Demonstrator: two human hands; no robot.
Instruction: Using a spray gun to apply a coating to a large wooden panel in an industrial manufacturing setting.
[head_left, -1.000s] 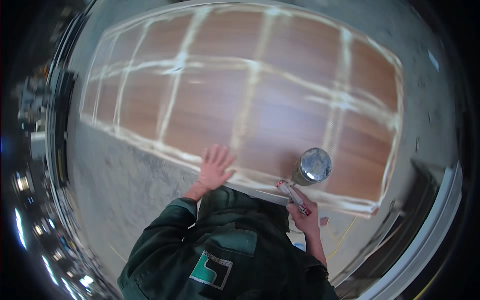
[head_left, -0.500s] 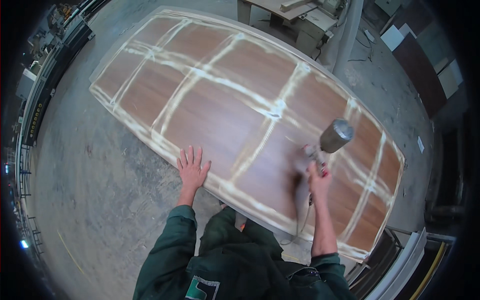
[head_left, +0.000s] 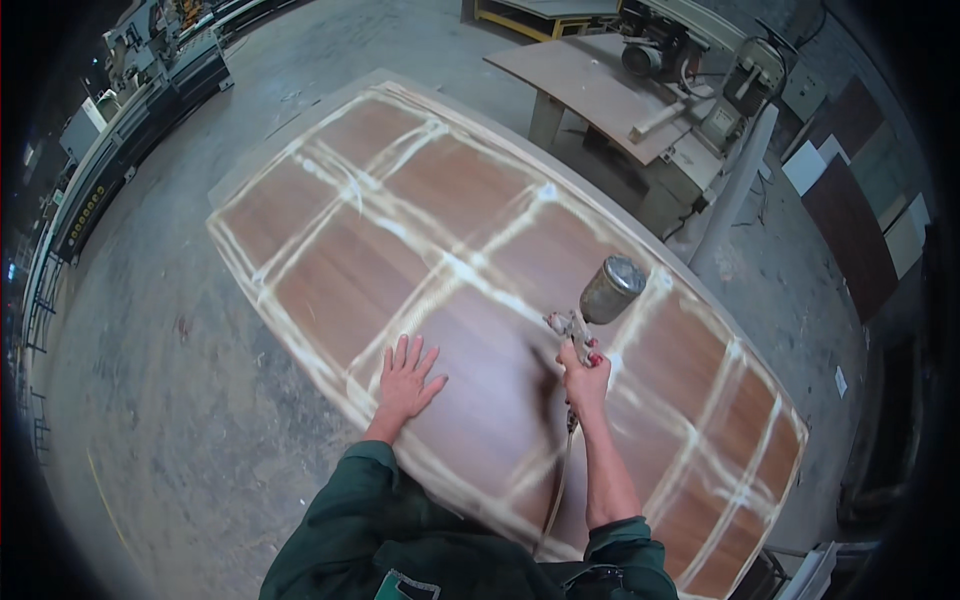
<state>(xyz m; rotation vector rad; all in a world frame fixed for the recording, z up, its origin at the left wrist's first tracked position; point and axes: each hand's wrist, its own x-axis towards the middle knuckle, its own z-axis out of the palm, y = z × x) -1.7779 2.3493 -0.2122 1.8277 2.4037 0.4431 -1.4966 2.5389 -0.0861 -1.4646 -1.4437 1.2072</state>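
- Above the panel [head_left: 480,375], I have the right hand [head_left: 584,382] stretched forward, fingers curled around the spray gun [head_left: 570,328].
- Its cup [head_left: 612,290] sits just beyond those fingers.
- Toward the near edge, my left hand [head_left: 406,387] is palm down, fingers spread.

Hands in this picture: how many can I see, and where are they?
2. The left hand is spread over the brown panel; the right hand grips the spray gun. I see no others.
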